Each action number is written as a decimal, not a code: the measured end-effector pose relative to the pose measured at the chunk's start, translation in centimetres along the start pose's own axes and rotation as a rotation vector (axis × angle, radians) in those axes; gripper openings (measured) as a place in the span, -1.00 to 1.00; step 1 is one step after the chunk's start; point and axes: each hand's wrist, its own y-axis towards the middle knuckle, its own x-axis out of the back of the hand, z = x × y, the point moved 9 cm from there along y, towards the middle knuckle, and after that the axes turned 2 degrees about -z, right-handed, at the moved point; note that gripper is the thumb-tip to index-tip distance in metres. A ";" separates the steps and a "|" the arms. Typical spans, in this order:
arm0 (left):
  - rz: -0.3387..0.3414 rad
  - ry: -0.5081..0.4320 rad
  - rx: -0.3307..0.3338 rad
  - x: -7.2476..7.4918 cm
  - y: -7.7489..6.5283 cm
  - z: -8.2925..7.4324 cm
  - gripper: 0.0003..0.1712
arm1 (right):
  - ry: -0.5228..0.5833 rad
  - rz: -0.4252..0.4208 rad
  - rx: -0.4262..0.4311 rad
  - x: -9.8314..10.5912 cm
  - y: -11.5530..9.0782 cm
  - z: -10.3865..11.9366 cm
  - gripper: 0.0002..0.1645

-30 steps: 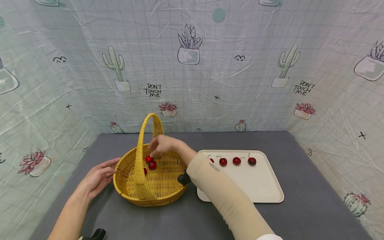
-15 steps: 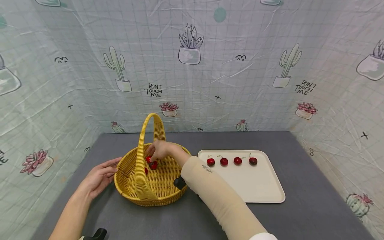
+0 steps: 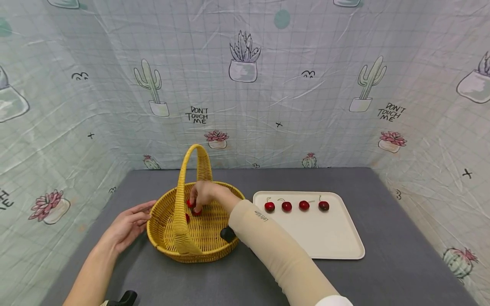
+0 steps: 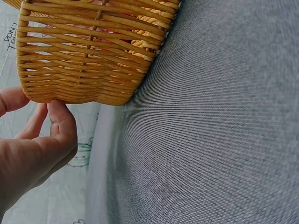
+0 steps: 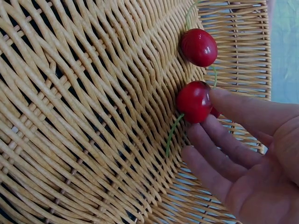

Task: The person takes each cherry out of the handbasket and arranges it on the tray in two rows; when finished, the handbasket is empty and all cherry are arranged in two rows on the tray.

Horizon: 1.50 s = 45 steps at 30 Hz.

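In the head view my right hand reaches into the yellow wicker basket, inside its handle. The right wrist view shows the thumb and a finger pinching a red cherry with a green stem, low against the woven bottom. Another cherry lies close by, and a sliver of red shows behind the pinched one. My left hand is at the basket's left side, its fingertips touching the rim. From the left wrist view, the left fingers look relaxed against the wicker edge.
A cream tray lies right of the basket on the grey table. Several stemmed cherries stand in a row along its far side, such as the dark red cherry. The tall basket handle arches beside my right hand.
My right hand has lowered onto a cherry in the basket, and its thumb and finger have closed around it. The left hand stays at the rim.
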 end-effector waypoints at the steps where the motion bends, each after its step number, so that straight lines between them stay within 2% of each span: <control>1: -0.002 0.002 0.001 0.0 0.0 0.0 -0.31 | 0.004 0.014 0.003 -0.2 0.1 -0.1 -0.80; 10: 0.000 0.021 0.000 -0.3 0.1 0.1 -0.26 | 0.078 0.126 -0.027 -1.4 -0.3 -0.7 -0.75; 16: 0.006 0.023 -0.012 -0.4 0.0 0.1 -0.29 | 0.094 0.190 0.022 -2.0 -0.5 -0.1 -0.68; 20: 0.000 0.020 -0.010 -0.3 0.0 0.1 -0.30 | 0.062 0.225 0.041 -2.6 -0.3 0.1 -0.65; 27: -0.016 0.034 0.011 -0.3 0.0 0.2 -0.25 | -0.018 0.217 0.064 -3.0 -0.2 0.4 -0.72; 31: -0.013 0.042 0.009 -0.4 0.1 0.1 -0.24 | -0.023 0.222 0.078 -2.9 -0.3 0.5 -0.78; 39: -0.004 0.043 0.000 -0.4 0.1 0.0 -0.21 | 0.042 0.255 0.103 -2.0 -0.8 0.8 -0.80; 45: -0.008 0.032 0.003 -0.2 -0.1 0.0 -0.26 | 0.115 0.231 0.127 -0.8 -1.6 1.4 -0.74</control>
